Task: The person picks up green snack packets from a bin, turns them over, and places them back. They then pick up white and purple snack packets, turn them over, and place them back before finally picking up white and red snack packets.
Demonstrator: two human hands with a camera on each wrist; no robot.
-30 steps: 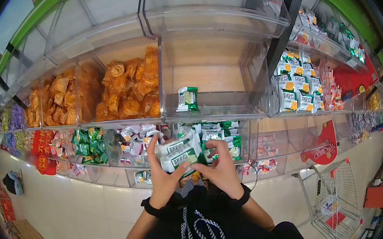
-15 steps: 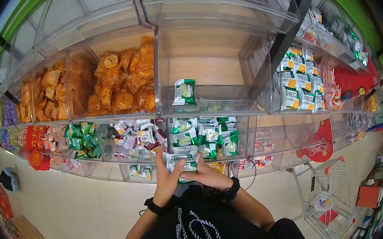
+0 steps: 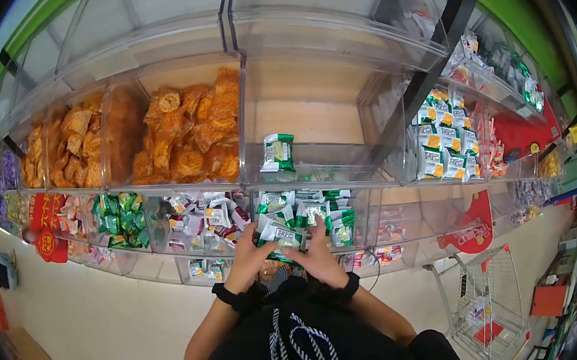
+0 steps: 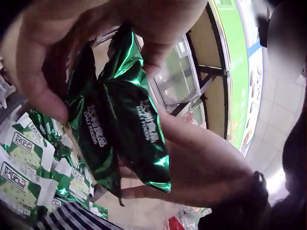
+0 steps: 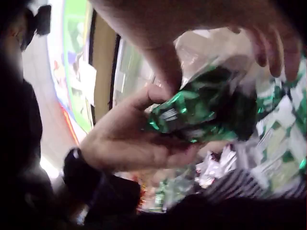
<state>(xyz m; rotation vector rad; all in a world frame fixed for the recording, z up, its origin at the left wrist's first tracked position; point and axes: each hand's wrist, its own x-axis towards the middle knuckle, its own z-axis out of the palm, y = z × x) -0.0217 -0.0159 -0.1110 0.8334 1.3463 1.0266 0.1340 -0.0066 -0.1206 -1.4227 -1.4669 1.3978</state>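
Green-and-white snack packets (image 3: 282, 235) are between my two hands, just in front of a clear bin of similar packets (image 3: 343, 230). My left hand (image 3: 244, 263) grips them, thumb on the near side and fingers on the far side. In the left wrist view, two packets (image 4: 136, 122) stand face to face, their shiny green backs showing. From the right, my right hand (image 3: 324, 260) meets the bundle, its thumb (image 5: 168, 79) at the packets' end. In the right wrist view its other fingers (image 5: 271, 55) reach past the wrappers, loosely extended.
Above, a clear compartment (image 3: 310, 114) contains one green-and-white packet (image 3: 277, 153). Orange snacks (image 3: 185, 134) fill bins to the left. White, green and orange packets (image 3: 444, 137) stand in rows at the right. A shopping cart (image 3: 488, 306) is on the floor at lower right.
My hands, close together half a second ago, have spread apart around the packets and moved slightly up towards the bin. The packets now tilt.
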